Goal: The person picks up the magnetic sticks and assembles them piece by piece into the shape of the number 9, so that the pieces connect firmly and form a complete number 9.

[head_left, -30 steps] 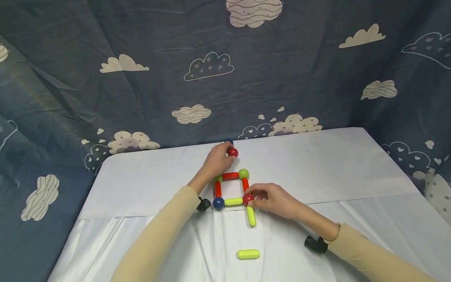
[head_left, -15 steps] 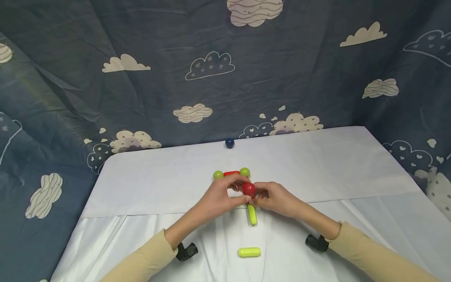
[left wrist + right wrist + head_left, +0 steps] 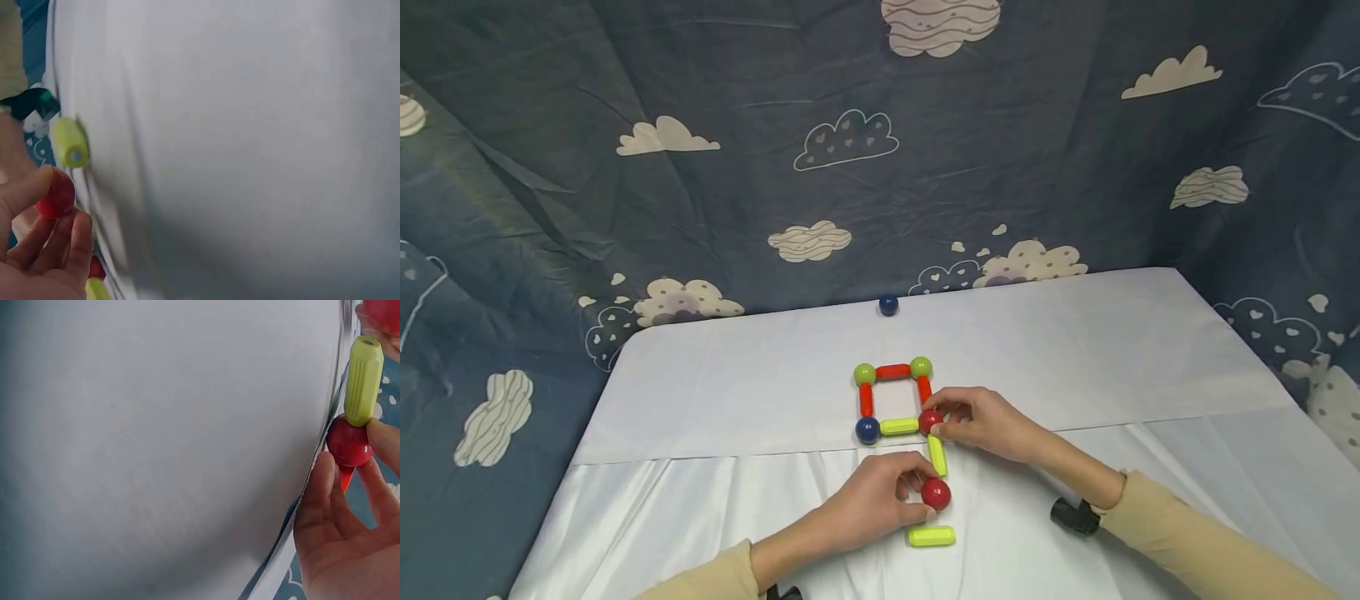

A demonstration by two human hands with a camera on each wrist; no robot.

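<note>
A square of magnetic sticks and balls lies on the white cloth in the head view. Green balls point(image 3: 865, 374) form its back corners, a blue ball point(image 3: 868, 430) the front left one. Red sticks point(image 3: 892, 372) make three sides; a yellow-green stick point(image 3: 899, 427) makes the front. My right hand point(image 3: 988, 425) pinches the red corner ball point(image 3: 929, 421), from which another yellow-green stick point(image 3: 362, 381) projects toward me. Between thumb and fingers, my left hand point(image 3: 874, 502) holds a second red ball point(image 3: 936, 493), apart from that stick's near end.
One loose yellow-green stick point(image 3: 932, 536) lies just in front of the left hand's ball. At the table's back edge sits another blue ball point(image 3: 888, 305). Dark cloud-patterned fabric point(image 3: 737, 167) hangs behind and beside the table point(image 3: 1075, 350).
My left hand took a red ball from the back of the table, brought it to the right hand, then lowered it toward me. The right hand has stayed at the corner ball.
</note>
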